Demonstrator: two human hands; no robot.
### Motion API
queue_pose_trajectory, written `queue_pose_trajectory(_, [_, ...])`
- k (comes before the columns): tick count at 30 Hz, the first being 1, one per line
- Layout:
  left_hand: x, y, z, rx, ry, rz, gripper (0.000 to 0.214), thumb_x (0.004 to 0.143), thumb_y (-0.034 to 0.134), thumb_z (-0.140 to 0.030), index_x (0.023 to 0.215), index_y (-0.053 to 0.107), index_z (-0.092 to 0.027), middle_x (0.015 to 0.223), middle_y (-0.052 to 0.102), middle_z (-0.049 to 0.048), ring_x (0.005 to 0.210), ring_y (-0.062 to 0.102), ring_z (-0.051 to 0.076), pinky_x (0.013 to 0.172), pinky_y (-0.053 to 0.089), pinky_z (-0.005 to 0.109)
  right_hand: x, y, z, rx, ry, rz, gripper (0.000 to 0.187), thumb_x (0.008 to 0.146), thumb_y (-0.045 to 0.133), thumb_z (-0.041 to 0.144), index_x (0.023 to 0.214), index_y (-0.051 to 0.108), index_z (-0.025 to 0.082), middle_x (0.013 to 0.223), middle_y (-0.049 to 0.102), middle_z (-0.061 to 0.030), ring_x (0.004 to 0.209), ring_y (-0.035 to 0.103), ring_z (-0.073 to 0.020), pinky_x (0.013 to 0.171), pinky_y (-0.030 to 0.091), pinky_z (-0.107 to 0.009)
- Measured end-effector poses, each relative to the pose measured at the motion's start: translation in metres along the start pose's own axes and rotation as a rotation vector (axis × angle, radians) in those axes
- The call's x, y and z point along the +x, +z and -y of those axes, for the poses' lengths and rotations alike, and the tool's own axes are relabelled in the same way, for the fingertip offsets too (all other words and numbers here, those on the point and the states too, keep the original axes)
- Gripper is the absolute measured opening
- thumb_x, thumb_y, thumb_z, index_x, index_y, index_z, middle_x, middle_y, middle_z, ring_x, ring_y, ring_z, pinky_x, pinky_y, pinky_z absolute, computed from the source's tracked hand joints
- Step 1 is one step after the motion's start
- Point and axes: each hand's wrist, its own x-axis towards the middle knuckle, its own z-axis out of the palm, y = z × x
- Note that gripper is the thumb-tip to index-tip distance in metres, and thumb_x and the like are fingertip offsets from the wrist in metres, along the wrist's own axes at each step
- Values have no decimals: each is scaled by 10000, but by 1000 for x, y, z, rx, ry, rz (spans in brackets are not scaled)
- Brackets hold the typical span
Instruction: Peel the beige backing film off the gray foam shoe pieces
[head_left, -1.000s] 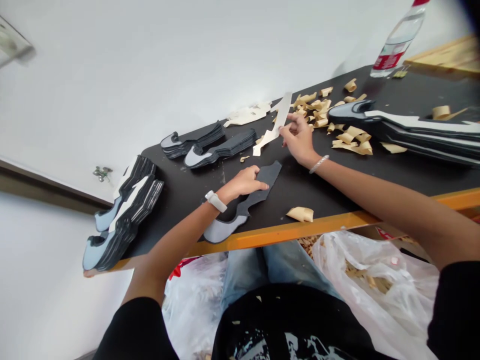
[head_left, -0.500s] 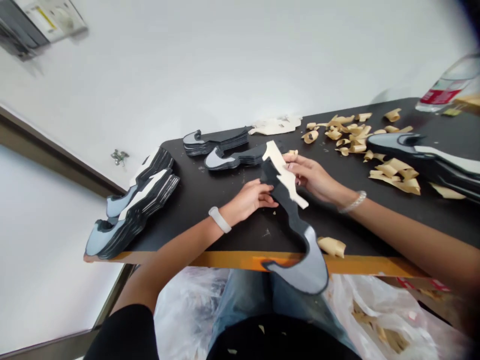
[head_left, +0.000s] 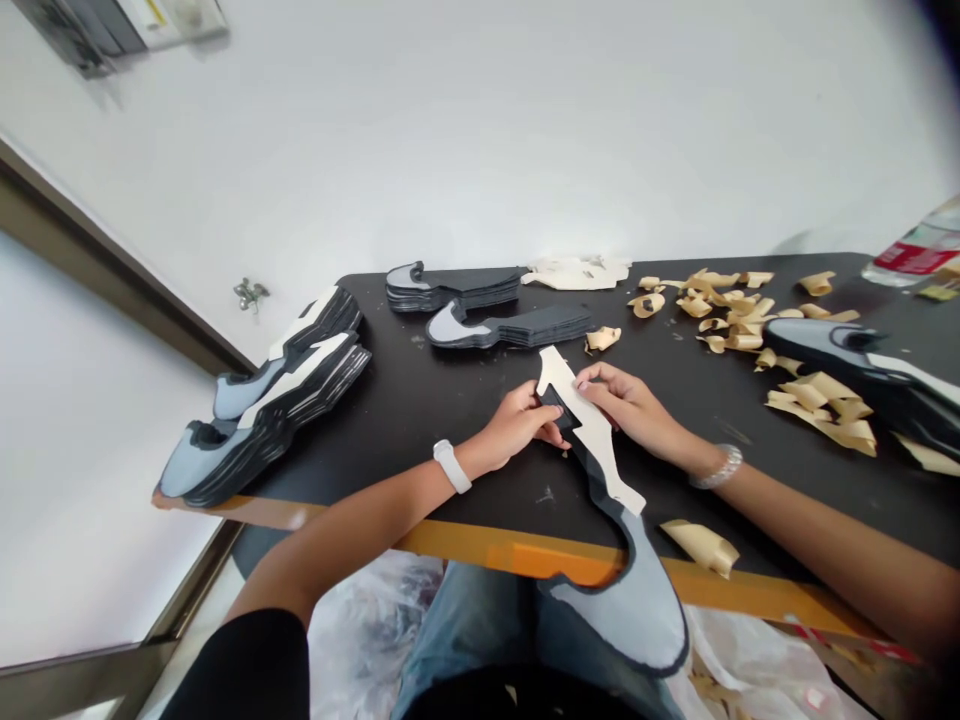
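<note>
A flat black shoe-upper piece with a grey curved end (head_left: 649,620) lies slanted across the table's front edge, its grey end hanging over my lap. Over its black part lies a jagged white strip (head_left: 596,435), covering much of it. My left hand (head_left: 521,425) pinches the upper piece by its left edge near the far end, thumb on top. My right hand (head_left: 630,405) has its thumb and fingers closed on the right edge of the white strip. Just beyond the hands sits a stack of black pieces with a grey end (head_left: 517,328).
Two stacks with white strips (head_left: 225,450) sit at the left edge, another stack (head_left: 847,350) at the right. White strips (head_left: 577,273) lie at the back. Curled tan paper scraps (head_left: 739,305) are scattered at right, near a bottle (head_left: 919,245). Plastic bags (head_left: 765,655) hang below.
The white strip has come down along the black part and now lies lined up over it, reaching the grey end. Both hands sit lower in view; the camera has tilted up.
</note>
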Motion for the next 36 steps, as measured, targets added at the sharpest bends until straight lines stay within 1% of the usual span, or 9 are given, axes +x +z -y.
queue_pose_trajectory(6, [0, 1, 0, 18, 18, -22, 135, 775, 509, -81, 872, 445, -151, 577, 501, -64, 437, 503, 57, 566, 561, 305, 0, 2, 1, -27, 1, -19, 290, 802, 567, 491, 860, 505, 214, 450, 414, 82, 364, 338, -72, 367, 241, -206])
queue_pose_trajectory(10, [-1, 2, -1, 27, 26, -18, 149, 780, 492, -69, 900, 450, -147, 626, 507, -57, 443, 495, 48, 566, 559, 297, 0, 3, 3, -29, 26, -29, 312, 781, 584, 502, 848, 506, 207, 433, 416, 84, 350, 340, -71, 357, 242, -203])
queue_pose_trajectory(14, [-2, 2, -2, 39, 32, -7, 203, 771, 492, -54, 946, 451, -148, 658, 500, -55, 454, 488, 41, 559, 559, 288, 0, 3, 3, 28, 46, -16, 300, 785, 586, 493, 837, 506, 208, 452, 418, 81, 361, 329, -66, 362, 241, -202])
queue_pose_trajectory(18, [-2, 2, -1, 45, 25, -16, 201, 771, 489, -56, 941, 444, -151, 645, 492, -59, 456, 481, 42, 567, 562, 294, 0, 4, 4, 78, 61, -39, 272, 783, 589, 471, 797, 514, 210, 476, 384, 81, 378, 304, -63, 369, 221, -205])
queue_pose_trajectory(23, [-1, 1, 1, 74, 39, 1, 176, 774, 501, -78, 920, 444, -157, 605, 475, -69, 449, 482, 49, 545, 541, 266, 1, 4, 2, 50, 85, -29, 272, 764, 605, 465, 782, 519, 208, 489, 411, 72, 400, 327, -71, 390, 229, -213])
queue_pose_trajectory(29, [0, 0, 2, 59, 34, 11, 159, 769, 502, -82, 886, 431, -164, 587, 474, -77, 437, 484, 54, 554, 548, 303, 1, 3, 0, 45, 89, -3, 282, 766, 604, 472, 797, 517, 205, 502, 446, 69, 421, 349, -71, 412, 248, -208])
queue_pose_trajectory(36, [-2, 1, -1, 68, 25, 18, 171, 767, 505, -84, 901, 429, -158, 570, 458, -80, 434, 486, 57, 546, 550, 298, 2, 2, -2, -5, 69, 5, 293, 763, 604, 477, 789, 512, 200, 498, 470, 64, 429, 385, -79, 427, 278, -215])
